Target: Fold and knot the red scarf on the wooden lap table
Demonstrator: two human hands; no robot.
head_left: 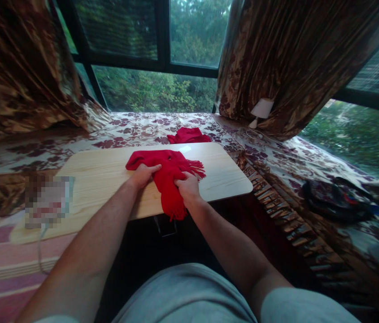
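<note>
A red fringed scarf (166,172) lies bunched on the light wooden table (102,184). One fringed end spreads to the right on the tabletop, and the other hangs over the near edge. My left hand (144,175) grips the scarf's near left side, thumb on top and the other fingers mostly hidden beneath. On the hanging part, my right hand (188,185) pinches the cloth between thumb and fingers. Behind the table's far edge, a second red cloth (189,135) rests in a heap on the flowered cover.
A pixelated object (48,202) with a cable sits at the table's left end. Beyond the table runs a flowered cover (132,128) below the window. A small white lamp (261,110) stands at the back right, and a dark bag (335,199) lies farther right.
</note>
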